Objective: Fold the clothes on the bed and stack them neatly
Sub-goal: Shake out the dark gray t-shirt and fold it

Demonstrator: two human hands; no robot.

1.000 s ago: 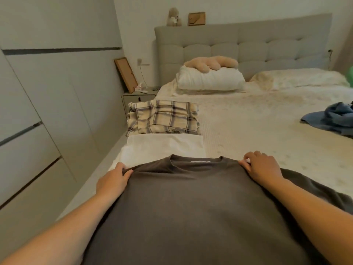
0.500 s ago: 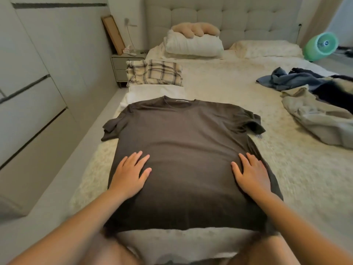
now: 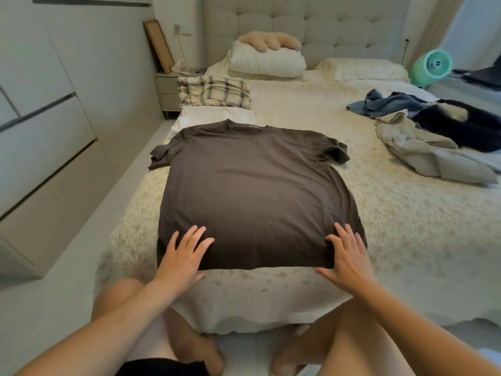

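Pressing flat on the dark grey T-shirt (image 3: pixel 254 191), both my hands lie palm-down near its hem, gripping nothing. My left hand (image 3: pixel 182 255) sits at seven o'clock on the shirt, fingers (image 3: pixel 196 234) spread wide and pointing toward the headboard, heel over the hem edge. My right hand (image 3: pixel 348 259) lies at five o'clock, fingers fanned open, thumb stretched along the bed cover below the hem. The shirt lies face-up on the bed (image 3: pixel 406 226), collar toward twelve o'clock, sleeves out at ten and two. Beyond the collar sit a folded white garment (image 3: pixel 214 115) and a folded plaid shirt (image 3: pixel 215 92). Unfolded clothes (image 3: pixel 433 131) are heaped at two o'clock.
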